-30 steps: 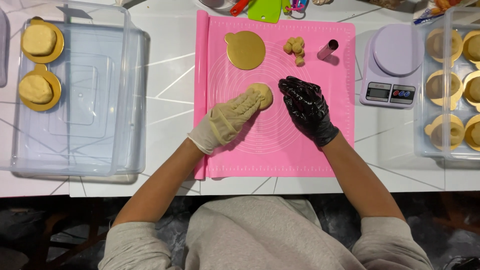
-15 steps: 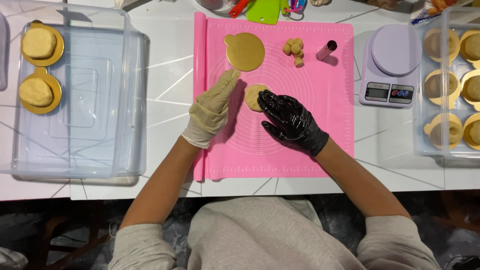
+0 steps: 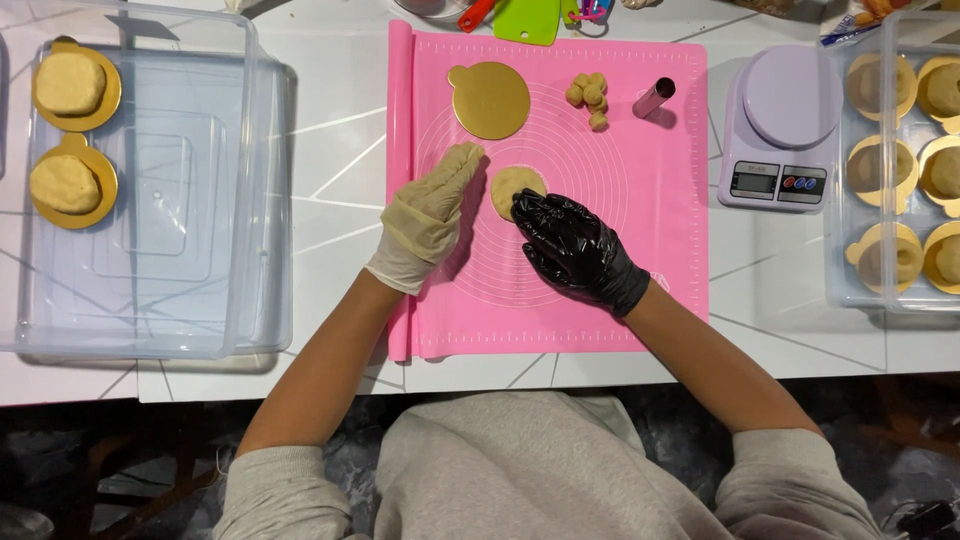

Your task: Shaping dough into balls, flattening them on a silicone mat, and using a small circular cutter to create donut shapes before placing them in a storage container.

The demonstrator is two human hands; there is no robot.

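A flat round of pale dough [image 3: 512,183] lies on the pink silicone mat [image 3: 660,260]. My right hand [image 3: 575,248], in a black glove, rests its fingertips on the dough's near edge. My left hand [image 3: 432,212], in a cream glove, lies flat on the mat just left of the dough, fingers together, holding nothing. A round gold board [image 3: 489,99] sits farther back on the mat. Small dough lumps [image 3: 589,95] and a dark pink tube-shaped cutter [image 3: 653,97] lie to its right.
A clear plastic bin [image 3: 150,200] on the left holds two dough pieces on gold boards [image 3: 70,85]. A lilac kitchen scale [image 3: 785,125] stands right of the mat. Another clear bin [image 3: 900,160] at the far right holds several filled gold boards. A green scraper [image 3: 527,18] lies beyond the mat.
My left hand has lifted off the dough and moved to its left side. My right hand came in from the right onto the dough, which now lies flat and round.
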